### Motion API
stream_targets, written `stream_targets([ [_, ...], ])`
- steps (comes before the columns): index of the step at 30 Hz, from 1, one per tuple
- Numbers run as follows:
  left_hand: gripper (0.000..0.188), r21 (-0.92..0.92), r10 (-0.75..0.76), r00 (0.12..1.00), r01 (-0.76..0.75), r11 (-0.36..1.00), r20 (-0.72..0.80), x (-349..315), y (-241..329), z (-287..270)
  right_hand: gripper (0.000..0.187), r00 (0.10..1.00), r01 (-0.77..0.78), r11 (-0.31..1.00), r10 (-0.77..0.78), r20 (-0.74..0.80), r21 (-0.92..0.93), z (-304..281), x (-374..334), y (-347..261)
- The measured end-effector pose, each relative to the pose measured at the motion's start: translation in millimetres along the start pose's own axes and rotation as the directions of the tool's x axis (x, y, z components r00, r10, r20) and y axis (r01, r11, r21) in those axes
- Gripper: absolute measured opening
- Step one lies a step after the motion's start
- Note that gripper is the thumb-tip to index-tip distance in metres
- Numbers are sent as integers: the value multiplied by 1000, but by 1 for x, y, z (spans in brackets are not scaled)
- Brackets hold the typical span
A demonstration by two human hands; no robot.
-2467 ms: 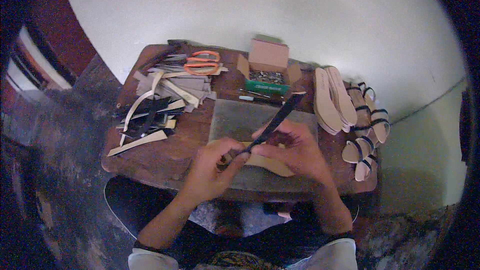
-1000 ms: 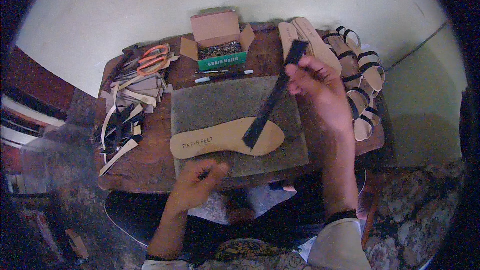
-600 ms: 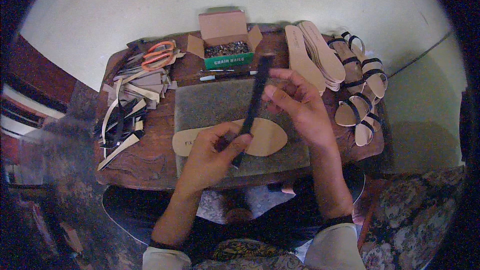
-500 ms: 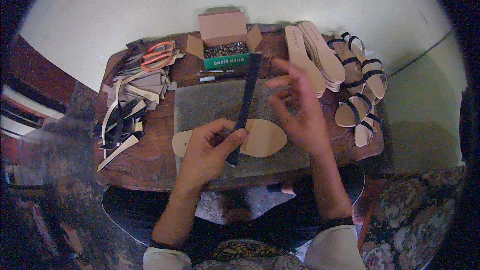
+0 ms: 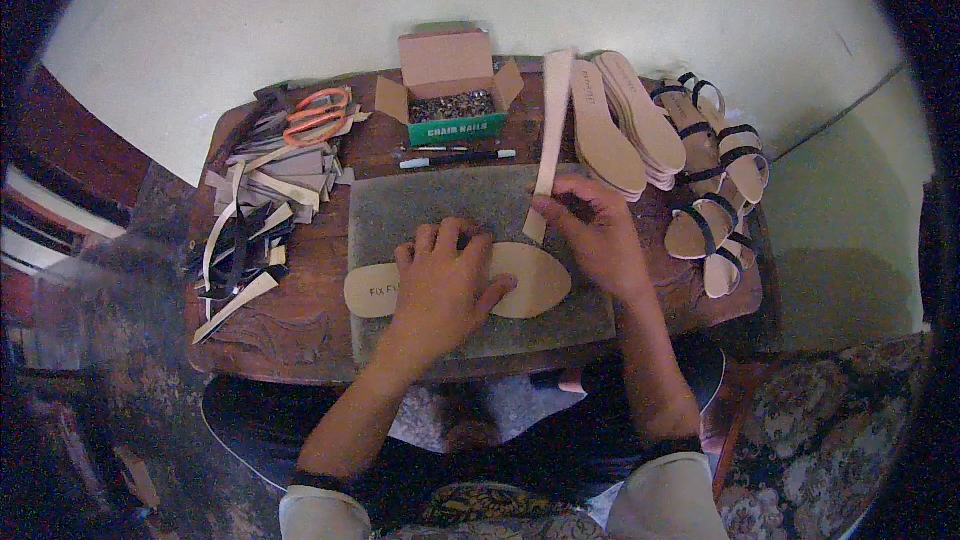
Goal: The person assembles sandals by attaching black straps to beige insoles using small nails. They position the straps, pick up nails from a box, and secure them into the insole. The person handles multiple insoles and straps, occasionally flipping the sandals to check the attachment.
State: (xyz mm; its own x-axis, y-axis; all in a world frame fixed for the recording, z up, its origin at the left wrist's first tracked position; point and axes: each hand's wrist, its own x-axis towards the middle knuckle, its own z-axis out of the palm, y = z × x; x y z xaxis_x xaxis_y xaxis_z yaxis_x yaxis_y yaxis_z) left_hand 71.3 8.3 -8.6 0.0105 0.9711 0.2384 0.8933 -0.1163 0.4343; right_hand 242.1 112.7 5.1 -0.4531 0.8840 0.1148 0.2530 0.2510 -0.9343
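Observation:
A tan insole (image 5: 535,280) lies sideways on the grey mat (image 5: 395,205) in front of me, its rounded wide end to the right. Across its middle rests my left hand (image 5: 445,280), fingers apart and reaching past the far edge, thumb pointing right. It hides the insole's centre. My right hand (image 5: 590,230) pinches the near end of a strap (image 5: 553,120) between thumb and fingers. The strap's pale cream side faces me, and it stands up and away, just beyond the insole's wide end.
An open green box (image 5: 455,125) of small nails stands at the back, with pens (image 5: 455,158) before it. Orange-handled scissors (image 5: 318,118) lie on strap scraps (image 5: 270,175) at left. Stacked insoles (image 5: 640,120) and strapped sandals (image 5: 715,210) fill the right of the wooden table (image 5: 310,345).
The strap has passed from my left hand to my right, its black side turned away and its cream side now showing. My left hand has come down onto the insole.

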Motion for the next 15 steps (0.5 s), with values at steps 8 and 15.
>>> stream_targets([
  [8, 42, -413, -36, 960, 154, 897, 279, 6, -16, -29, 15, 998, 45, 991, -49, 33, 123, 3, 2, 4],
  [15, 26, -470, -36, 954, 179, 865, 298, -8, -23, -53, 19, 952, -228, 948, 170, 255, 221, 21, -3, 0],
])
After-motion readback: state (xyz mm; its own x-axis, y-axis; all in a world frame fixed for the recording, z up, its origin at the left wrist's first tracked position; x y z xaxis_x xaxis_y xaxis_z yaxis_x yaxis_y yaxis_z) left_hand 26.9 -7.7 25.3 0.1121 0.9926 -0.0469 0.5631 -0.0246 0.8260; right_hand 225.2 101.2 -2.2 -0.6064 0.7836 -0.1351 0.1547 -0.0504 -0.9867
